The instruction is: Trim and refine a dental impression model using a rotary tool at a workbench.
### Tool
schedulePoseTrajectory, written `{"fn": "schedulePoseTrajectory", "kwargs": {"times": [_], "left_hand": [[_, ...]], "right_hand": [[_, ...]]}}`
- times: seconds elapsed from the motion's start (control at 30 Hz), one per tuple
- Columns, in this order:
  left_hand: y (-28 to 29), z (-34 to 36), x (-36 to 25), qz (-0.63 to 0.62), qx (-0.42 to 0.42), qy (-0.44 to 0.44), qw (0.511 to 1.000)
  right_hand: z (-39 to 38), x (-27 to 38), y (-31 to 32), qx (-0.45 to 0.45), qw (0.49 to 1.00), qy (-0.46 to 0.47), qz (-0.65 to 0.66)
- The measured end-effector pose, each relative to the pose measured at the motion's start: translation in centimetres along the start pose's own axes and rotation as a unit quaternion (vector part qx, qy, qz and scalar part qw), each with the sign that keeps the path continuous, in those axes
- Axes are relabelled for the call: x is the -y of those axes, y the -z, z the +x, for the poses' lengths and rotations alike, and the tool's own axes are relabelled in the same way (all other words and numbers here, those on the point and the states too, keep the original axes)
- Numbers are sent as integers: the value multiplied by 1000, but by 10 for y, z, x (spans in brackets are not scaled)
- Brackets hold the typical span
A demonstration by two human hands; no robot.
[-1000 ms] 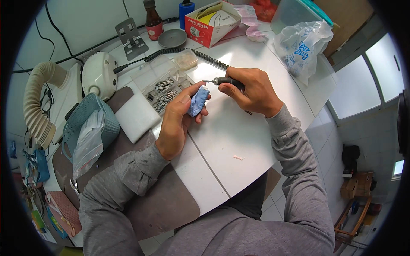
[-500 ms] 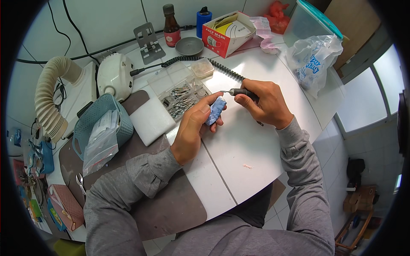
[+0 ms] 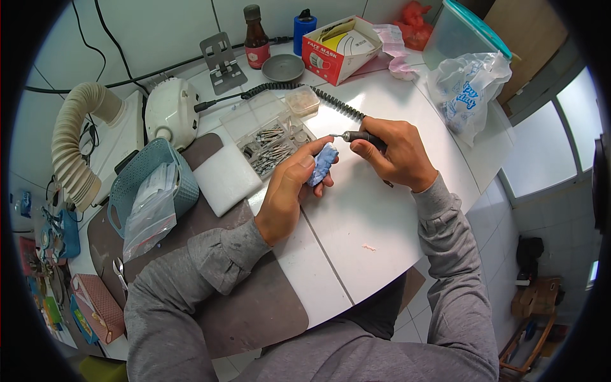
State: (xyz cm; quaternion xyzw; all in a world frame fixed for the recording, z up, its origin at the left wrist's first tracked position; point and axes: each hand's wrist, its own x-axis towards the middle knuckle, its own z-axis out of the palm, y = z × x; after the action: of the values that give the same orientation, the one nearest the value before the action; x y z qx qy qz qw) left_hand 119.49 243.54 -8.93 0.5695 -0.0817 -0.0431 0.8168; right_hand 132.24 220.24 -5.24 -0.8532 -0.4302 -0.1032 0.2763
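Between the thumb and fingers of my left hand (image 3: 289, 191) is a blue dental model (image 3: 323, 164) with a whitish upper end. My right hand (image 3: 401, 153) grips a dark rotary handpiece (image 3: 364, 138), its metal tip pointing left, close to my left fingertip and just above the model. Whether the tip touches anything I cannot tell. A coiled black cord (image 3: 334, 104) leads back towards a white control unit (image 3: 172, 113). Just behind my left hand lies an open clear case (image 3: 258, 127) filled with several small metal burs (image 3: 273, 156).
Left of my hands are a white block (image 3: 228, 175), a teal basket (image 3: 188, 191) with plastic bags, and a ribbed hose (image 3: 79, 121). Along the back stand a brown bottle (image 3: 256, 38), a grey dish (image 3: 282, 68) and a red mask box (image 3: 331, 63). A plastic bag (image 3: 468, 95) sits at right.
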Motion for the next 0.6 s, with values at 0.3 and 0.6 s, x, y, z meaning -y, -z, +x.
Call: {"fn": "schedulePoseTrajectory", "kwargs": {"times": [0.3, 0.6], "left_hand": [[1, 0, 0, 4, 0, -1, 1000], [-7, -5, -9, 216, -8, -55, 975]], "right_hand": [[1, 0, -1, 1, 1000, 0, 7], [2, -4, 3, -13, 1000, -6, 0]]}}
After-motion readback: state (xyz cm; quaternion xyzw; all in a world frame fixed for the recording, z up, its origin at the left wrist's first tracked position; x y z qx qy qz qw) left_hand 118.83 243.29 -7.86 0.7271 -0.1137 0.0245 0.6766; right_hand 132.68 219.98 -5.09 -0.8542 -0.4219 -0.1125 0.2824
